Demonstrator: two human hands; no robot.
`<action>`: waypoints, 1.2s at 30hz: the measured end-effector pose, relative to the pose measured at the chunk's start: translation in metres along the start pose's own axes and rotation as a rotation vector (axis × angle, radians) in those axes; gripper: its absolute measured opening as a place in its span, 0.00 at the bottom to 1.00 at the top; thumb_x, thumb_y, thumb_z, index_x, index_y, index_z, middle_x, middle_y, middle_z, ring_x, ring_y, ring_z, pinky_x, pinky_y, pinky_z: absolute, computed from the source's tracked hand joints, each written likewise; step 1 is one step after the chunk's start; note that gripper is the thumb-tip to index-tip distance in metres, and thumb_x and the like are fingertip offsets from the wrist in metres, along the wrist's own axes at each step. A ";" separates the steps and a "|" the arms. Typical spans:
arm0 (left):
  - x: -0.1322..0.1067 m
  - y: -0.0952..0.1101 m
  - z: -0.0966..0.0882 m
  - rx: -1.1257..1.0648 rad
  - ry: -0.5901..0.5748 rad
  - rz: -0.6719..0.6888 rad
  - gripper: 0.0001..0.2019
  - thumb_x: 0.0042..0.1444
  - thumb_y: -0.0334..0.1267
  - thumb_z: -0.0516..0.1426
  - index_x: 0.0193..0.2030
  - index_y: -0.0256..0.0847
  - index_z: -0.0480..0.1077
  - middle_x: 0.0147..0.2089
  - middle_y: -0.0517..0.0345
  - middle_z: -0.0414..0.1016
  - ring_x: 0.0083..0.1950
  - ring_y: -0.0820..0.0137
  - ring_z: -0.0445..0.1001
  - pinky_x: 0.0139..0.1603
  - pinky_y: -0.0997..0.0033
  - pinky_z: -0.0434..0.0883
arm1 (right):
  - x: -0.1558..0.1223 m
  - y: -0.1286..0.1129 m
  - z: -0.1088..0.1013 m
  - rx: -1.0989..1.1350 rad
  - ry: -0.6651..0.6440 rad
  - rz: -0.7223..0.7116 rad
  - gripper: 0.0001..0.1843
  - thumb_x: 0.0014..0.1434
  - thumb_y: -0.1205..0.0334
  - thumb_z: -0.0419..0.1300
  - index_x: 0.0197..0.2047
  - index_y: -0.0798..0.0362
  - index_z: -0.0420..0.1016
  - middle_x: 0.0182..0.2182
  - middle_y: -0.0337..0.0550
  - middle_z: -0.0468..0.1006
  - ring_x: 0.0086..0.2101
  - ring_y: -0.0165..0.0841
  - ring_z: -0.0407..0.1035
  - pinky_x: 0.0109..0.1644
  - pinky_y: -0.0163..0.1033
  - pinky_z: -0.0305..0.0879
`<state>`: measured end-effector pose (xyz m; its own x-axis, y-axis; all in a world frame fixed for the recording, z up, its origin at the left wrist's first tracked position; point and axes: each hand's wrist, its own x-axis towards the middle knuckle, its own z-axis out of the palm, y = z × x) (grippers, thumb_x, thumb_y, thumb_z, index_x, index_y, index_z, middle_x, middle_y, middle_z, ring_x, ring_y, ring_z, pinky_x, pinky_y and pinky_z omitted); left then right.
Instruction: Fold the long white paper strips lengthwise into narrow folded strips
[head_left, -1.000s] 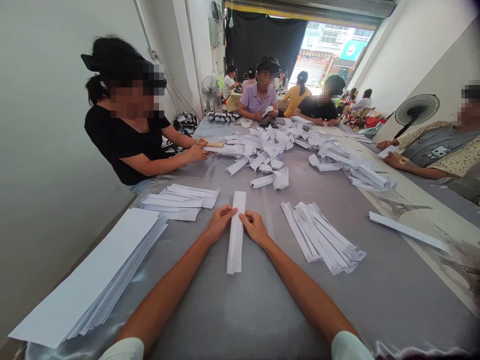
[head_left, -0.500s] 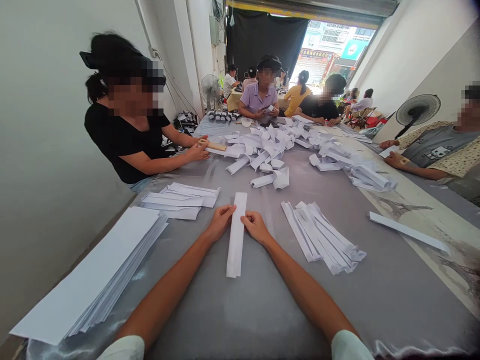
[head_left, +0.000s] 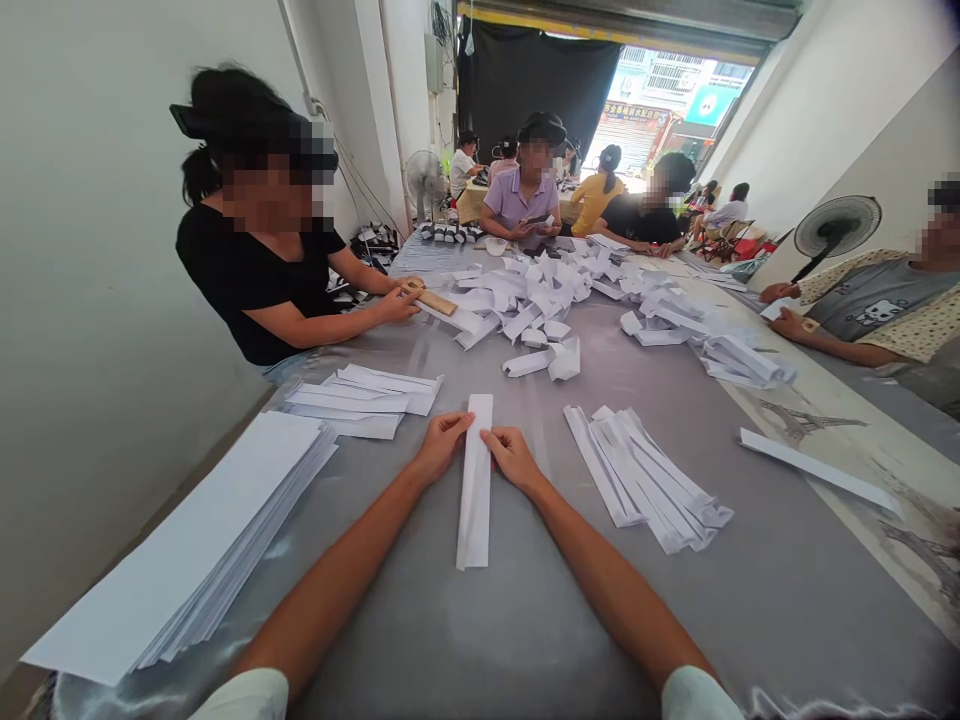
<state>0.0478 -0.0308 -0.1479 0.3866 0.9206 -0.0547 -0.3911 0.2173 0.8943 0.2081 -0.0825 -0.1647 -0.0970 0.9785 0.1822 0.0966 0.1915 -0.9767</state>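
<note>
A narrow strip of folded white paper [head_left: 475, 500] points lengthwise away from me, in front of my body. My left hand [head_left: 442, 445] pinches its left edge near the far end. On the opposite edge, slightly closer to me, my right hand [head_left: 513, 458] grips it with the thumb on top. A fold line runs along the strip's near half. To the left lies a tall stack of flat white paper sheets [head_left: 202, 520], with a smaller pile of folded strips [head_left: 364, 402] beyond it. Several more folded strips [head_left: 645, 480] are fanned out on the right.
A heap of folded white paper pieces [head_left: 532, 290] covers the table's far middle. One single strip [head_left: 817, 470] lies at the right. A co-worker at the left holds a wooden piece [head_left: 431, 298] over white paper. Other people sit around the grey table [head_left: 480, 650].
The folded paper strip has shifted slightly towards me, and a lengthwise fold now shows on its near half. My hands stay on its edges. The left co-worker's wooden piece has tilted.
</note>
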 end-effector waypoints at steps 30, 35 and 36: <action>-0.001 -0.001 -0.001 0.005 -0.061 -0.022 0.21 0.50 0.54 0.73 0.33 0.34 0.84 0.34 0.50 0.83 0.35 0.68 0.77 0.44 0.66 0.74 | 0.003 0.002 0.002 0.007 0.066 0.008 0.30 0.68 0.37 0.53 0.23 0.49 0.58 0.21 0.33 0.57 0.25 0.29 0.50 0.30 0.37 0.47; 0.000 -0.007 -0.005 0.144 -0.050 0.035 0.18 0.52 0.53 0.72 0.33 0.37 0.85 0.33 0.52 0.83 0.35 0.67 0.77 0.44 0.66 0.74 | 0.004 0.000 0.002 0.035 0.148 0.010 0.29 0.67 0.37 0.53 0.24 0.50 0.63 0.23 0.34 0.60 0.26 0.30 0.52 0.31 0.37 0.50; 0.000 -0.008 -0.005 0.173 -0.053 0.056 0.18 0.53 0.54 0.71 0.33 0.37 0.85 0.33 0.53 0.83 0.35 0.67 0.77 0.44 0.66 0.74 | 0.004 0.000 0.002 0.038 0.161 0.011 0.29 0.67 0.37 0.54 0.24 0.50 0.64 0.23 0.35 0.60 0.26 0.30 0.52 0.31 0.37 0.50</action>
<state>0.0463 -0.0308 -0.1571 0.4135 0.9104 0.0166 -0.2656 0.1031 0.9585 0.2053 -0.0785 -0.1639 0.0643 0.9807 0.1844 0.0592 0.1807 -0.9817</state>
